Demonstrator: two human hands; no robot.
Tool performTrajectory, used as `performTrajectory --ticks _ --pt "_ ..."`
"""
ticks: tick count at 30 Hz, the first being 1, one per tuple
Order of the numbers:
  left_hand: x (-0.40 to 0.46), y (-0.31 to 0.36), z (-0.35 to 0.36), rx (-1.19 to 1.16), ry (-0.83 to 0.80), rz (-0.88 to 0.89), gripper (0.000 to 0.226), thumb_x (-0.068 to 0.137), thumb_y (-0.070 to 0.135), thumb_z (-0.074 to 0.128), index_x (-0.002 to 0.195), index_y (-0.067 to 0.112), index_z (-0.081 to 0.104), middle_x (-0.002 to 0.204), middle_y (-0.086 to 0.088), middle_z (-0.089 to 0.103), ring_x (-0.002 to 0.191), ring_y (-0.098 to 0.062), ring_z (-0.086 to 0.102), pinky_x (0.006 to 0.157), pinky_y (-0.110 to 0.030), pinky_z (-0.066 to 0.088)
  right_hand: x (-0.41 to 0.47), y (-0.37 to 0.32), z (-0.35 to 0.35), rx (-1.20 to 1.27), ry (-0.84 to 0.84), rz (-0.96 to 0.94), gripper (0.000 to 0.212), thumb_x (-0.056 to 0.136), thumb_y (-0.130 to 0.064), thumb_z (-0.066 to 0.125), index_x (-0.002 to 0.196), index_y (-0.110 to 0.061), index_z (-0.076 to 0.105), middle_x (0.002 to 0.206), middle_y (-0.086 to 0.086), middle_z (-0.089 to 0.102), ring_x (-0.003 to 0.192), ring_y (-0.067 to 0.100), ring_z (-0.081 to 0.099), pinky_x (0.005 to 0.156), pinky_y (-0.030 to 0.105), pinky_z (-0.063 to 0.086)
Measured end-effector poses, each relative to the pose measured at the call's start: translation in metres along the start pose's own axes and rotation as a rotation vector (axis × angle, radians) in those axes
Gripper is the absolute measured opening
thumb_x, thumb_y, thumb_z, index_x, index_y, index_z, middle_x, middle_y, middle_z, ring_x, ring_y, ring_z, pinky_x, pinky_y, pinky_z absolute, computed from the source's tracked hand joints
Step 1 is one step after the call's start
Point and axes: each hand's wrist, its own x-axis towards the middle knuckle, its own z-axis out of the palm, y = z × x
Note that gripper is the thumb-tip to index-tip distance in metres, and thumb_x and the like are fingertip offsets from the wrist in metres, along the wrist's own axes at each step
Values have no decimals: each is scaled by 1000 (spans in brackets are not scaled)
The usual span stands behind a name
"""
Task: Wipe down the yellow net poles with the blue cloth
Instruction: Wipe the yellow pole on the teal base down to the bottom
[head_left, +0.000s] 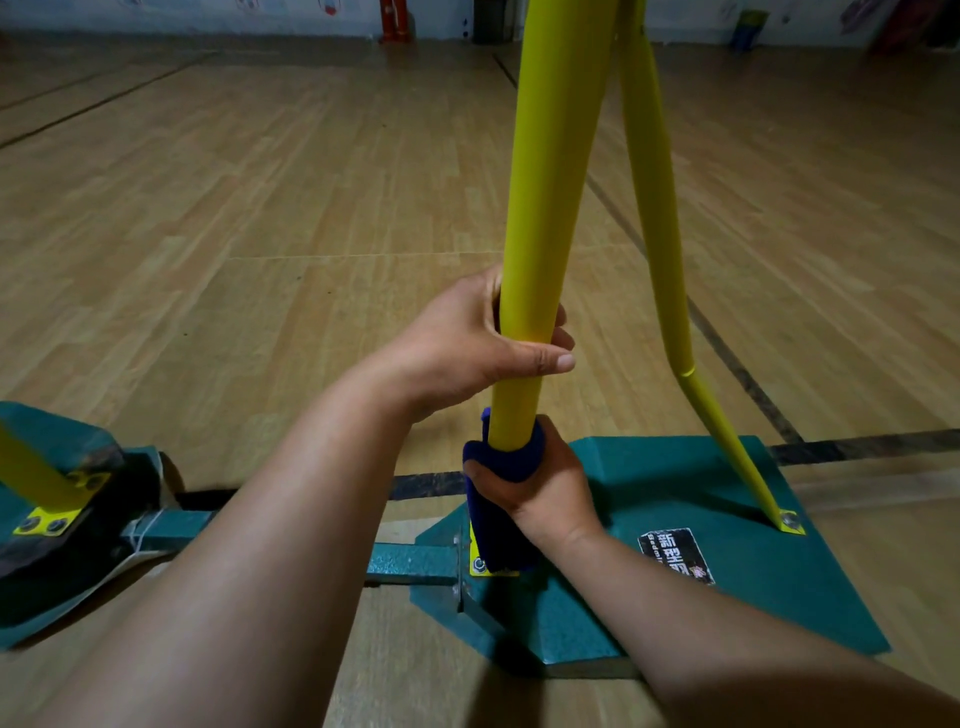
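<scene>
The right hand (540, 488) grips the blue cloth (493, 514) around the yellow pole (550, 208); the left hand (467, 348) clasps it bare. The cloth's loose tail could snag at the base (727, 519).

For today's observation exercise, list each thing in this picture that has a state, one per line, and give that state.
Left hand: gripping the bare pole, above the cloth.
Right hand: gripping the cloth around the pole.
Blue cloth: wrapped round the pole near its foot, one end hanging down.
Yellow pole: upright, held by both hands.
Brace pole: slanted, bolted to the base.
Green base: flat on the wooden floor.
Sticker: stuck on the base.
</scene>
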Motion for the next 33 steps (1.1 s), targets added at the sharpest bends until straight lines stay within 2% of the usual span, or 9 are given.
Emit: performTrajectory --ticks 2,5,8,14,20,25,28,33 --pt "2 -1 0 20 -2 2 37 78 14 86 108 13 64 104 -2 78 96 -6 74 76 -16 58 1 8 1 11 -11 32 59 49 -55 84 96 -30 59 87 -9 72 81 4 67 68 16 52" --pt "3 -2 0 45 -6 3 34 79 16 85 107 10 65 102 0 79 94 -5 74 74 -14 56 3 18 2 25 -25 50 62 48 -54 85 99 -26 61 91 -3 74 85 11 69 73 22 57" --pt "4 -2 0 73 -10 6 33 80 18 85 105 10 66 101 1 79 96 -7 74 79 -18 59 2 25 4 43 -28 66 67 46 -52 86 102 -21 63 94 -1 75 89 15 70 75 20 55" --pt "4 -1 0 106 -3 -12 31 80 22 85 104 13 67 102 2 78 96 -7 73 79 -22 59 5 23 1 -5 -33 83 59 49 -55 87 99 -31 66 94 -11 76 92 13 72 87 37 59" --pt "3 1 2 78 9 -20 32 80 14 85 105 5 67 101 -4 78 92 -10 74 76 -19 59 12 -6 -3 -34 25 -56 52 56 -56 87 102 -47 66 98 -14 76 94 11 73 89 45 59" --pt "3 2 1 89 7 -25 33 79 17 86 105 9 68 100 -3 78 90 -9 74 74 -18 59 14 -15 -1 6 79 -94 54 56 -57 89 99 -41 62 94 -7 76 94 22 73 86 52 59" --pt "4 1 2 88 17 -15 31 79 15 86 104 7 68 97 -3 78 87 -9 73 70 -16 58 14 -14 3 0 98 -107 52 57 -57 87 99 -40 61 92 -10 75 92 19 73 85 51 60" --pt "5 -1 1 90 14 1 31 80 15 85 104 5 67 98 -5 78 90 -11 74 72 -18 59 13 -8 5 36 69 -118 45 61 -51 86 99 -42 62 95 -15 75 90 8 73 83 34 60"
